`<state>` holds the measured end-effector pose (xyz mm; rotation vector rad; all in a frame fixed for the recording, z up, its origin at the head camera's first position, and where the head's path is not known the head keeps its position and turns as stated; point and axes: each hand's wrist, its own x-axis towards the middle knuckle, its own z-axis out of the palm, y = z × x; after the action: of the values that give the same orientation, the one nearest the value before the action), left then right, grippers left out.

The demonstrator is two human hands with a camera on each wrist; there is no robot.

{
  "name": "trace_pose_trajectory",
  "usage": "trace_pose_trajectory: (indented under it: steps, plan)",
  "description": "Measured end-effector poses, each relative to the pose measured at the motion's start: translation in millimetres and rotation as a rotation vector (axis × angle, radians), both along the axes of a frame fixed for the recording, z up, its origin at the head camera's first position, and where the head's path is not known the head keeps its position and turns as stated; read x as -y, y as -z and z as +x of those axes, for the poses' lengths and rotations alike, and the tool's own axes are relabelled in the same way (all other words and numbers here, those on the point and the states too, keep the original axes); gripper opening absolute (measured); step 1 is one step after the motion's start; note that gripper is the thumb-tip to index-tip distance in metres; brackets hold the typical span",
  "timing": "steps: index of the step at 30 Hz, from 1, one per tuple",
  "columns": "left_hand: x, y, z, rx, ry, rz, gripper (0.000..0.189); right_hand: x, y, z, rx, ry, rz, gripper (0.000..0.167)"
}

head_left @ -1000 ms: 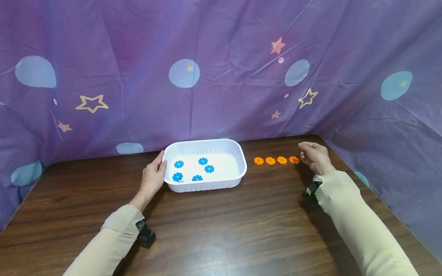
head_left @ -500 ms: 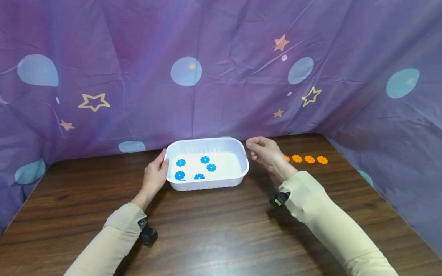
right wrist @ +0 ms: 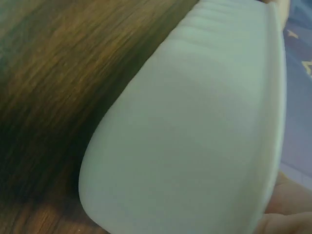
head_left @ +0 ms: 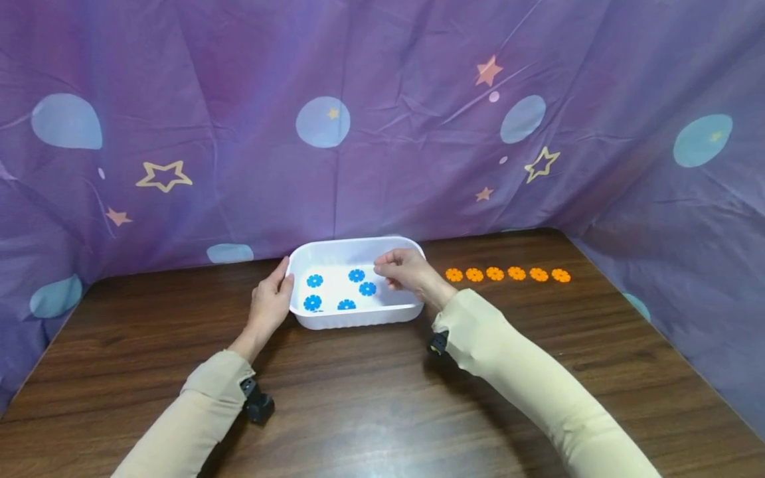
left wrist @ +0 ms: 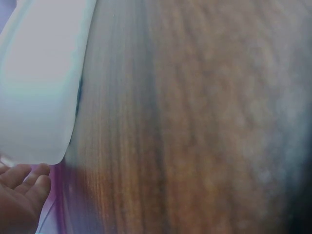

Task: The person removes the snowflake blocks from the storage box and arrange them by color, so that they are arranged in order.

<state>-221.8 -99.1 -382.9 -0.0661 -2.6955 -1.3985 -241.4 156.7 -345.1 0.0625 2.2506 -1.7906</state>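
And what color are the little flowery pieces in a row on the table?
The row pieces are orange, clearest in the head view.

No legible text, label, brand, number or sign on the tray [head_left: 358, 320], the blue discs [head_left: 356, 275] within it, the orange discs [head_left: 495, 273] at right, the bench [head_left: 358, 392] or the far curtain [head_left: 239, 119]; wrist cameras [head_left: 259, 406] too small to read.
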Motion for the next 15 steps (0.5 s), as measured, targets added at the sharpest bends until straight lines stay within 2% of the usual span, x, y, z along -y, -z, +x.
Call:
trace_pose_trajectory:
  steps: [3, 10, 15]
  plan:
    - [-0.2, -0.5, -0.4, -0.003, 0.0, 0.004, 0.048, 3.4, 3.4, -4.5, 0.005, -0.003, 0.048, 0.023]
    - [-0.9, -0.9, 0.9, 0.008, -0.005, 0.0, 0.048, 10.3, 15.4, -9.6, 0.028, -0.068, 0.165, 0.021]
    - [-0.6, -1.4, 0.9, -0.001, -0.001, 0.001, 0.047, 13.2, 17.8, -9.7, 0.018, -0.062, 0.222, 0.021]
